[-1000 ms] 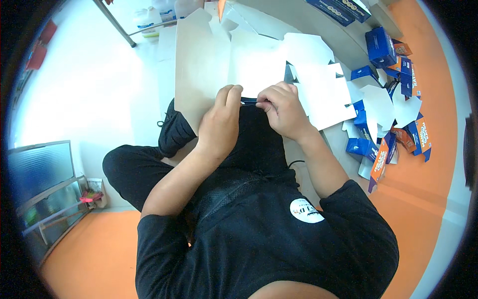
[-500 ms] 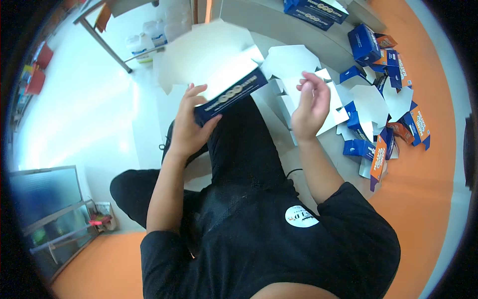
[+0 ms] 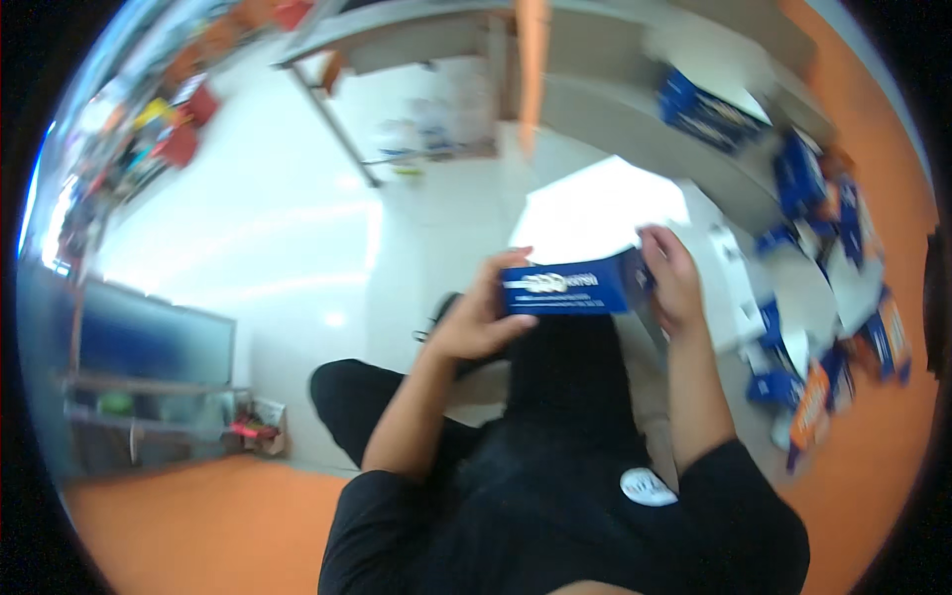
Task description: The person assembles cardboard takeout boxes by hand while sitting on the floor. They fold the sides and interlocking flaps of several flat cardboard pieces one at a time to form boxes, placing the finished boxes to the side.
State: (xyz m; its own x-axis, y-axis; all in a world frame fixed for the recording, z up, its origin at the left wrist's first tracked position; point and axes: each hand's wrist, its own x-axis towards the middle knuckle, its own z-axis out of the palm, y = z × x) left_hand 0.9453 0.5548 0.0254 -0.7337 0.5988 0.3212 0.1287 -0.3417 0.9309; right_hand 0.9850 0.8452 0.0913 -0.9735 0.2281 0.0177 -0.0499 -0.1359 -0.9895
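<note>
A blue cardboard box (image 3: 567, 288) with a raised white inner flap (image 3: 600, 210) is held above my lap, its printed long side toward me. My left hand (image 3: 481, 315) grips the left end, thumb on the front and fingers behind. At the right end, my right hand (image 3: 674, 283) has its fingers closed on the box's dark side flap. What the right fingertips do behind that flap is hidden. Just to the right lies a flat white unfolded carton (image 3: 729, 288), partly covered by my right hand and forearm.
Several blue and orange cartons (image 3: 808, 387) lie heaped on the right. Another blue box (image 3: 709, 109) rests on the grey ledge at the back. A metal-legged table (image 3: 332, 124) stands at the far left, with white jugs (image 3: 426, 134) under it. A glass-fronted cabinet (image 3: 154, 337) is at the left.
The view has shifted left, with blur. The box has turned level and come nearer to me. My right hand, free before, now holds its right end.
</note>
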